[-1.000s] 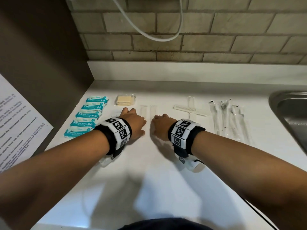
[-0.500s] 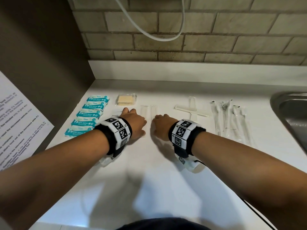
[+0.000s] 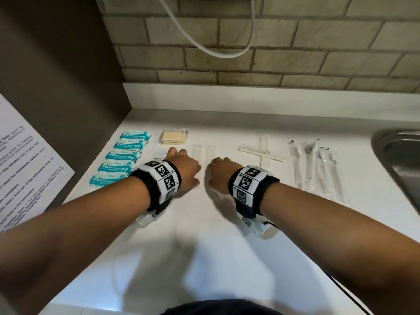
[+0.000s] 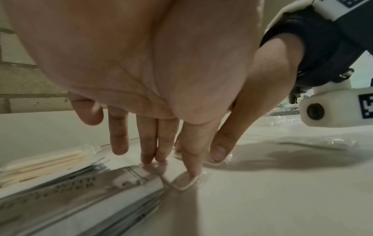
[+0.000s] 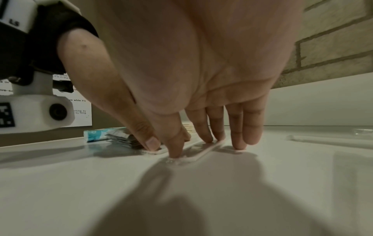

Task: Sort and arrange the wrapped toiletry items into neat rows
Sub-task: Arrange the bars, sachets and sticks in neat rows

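Note:
Two long clear-wrapped white sticks (image 3: 196,155) (image 3: 210,153) lie side by side on the white counter (image 3: 204,235). My left hand (image 3: 184,170) rests just left of them, my right hand (image 3: 221,176) just right. In the left wrist view my straight left fingers (image 4: 149,143) touch a pile of grey sachets (image 4: 80,191), and the thumb presses a wrapped stick's near end (image 4: 186,181). In the right wrist view my straight right fingers (image 5: 216,127) press down on the other wrapped stick (image 5: 203,153). Neither hand grips anything.
A column of teal wipe packs (image 3: 123,156) lies at the left, with a pack of cotton swabs (image 3: 173,137) behind my left hand. Wrapped combs (image 3: 262,153) and wrapped toothbrushes (image 3: 316,169) lie at the right. A steel sink (image 3: 400,155) is at the far right.

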